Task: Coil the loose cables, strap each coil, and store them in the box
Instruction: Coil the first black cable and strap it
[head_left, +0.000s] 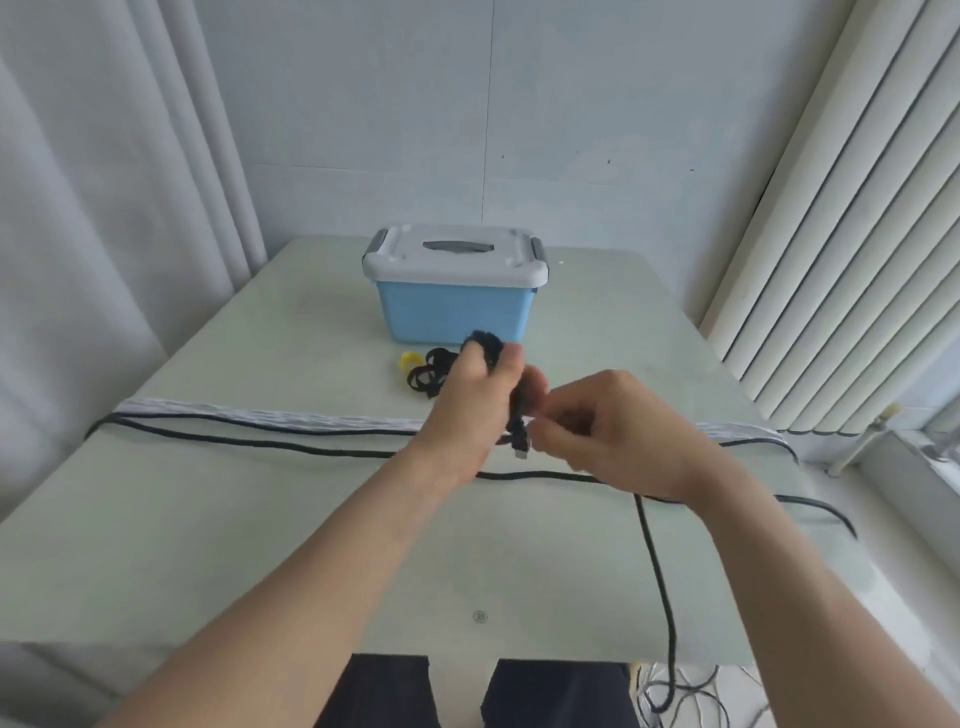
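My left hand (475, 402) grips a black coiled cable (488, 340) upright above the table middle; the coil's top pokes out over my fingers. My right hand (605, 431) pinches the coil's lower end near its plug (519, 441). A long loose black cable (260, 441) lies across the table and trails off the front edge at the right. A white braided cable (270, 415) lies beside it. Black straps (428, 374) and a yellow strap (408, 359) lie in front of the blue box (452, 312), whose white lid (452, 260) is closed.
The pale green table (234, 545) is bordered by curtains at the left and vertical blinds at the right. More cables lie on the floor (680, 696) below the front right edge. My dark trousers show at the bottom.
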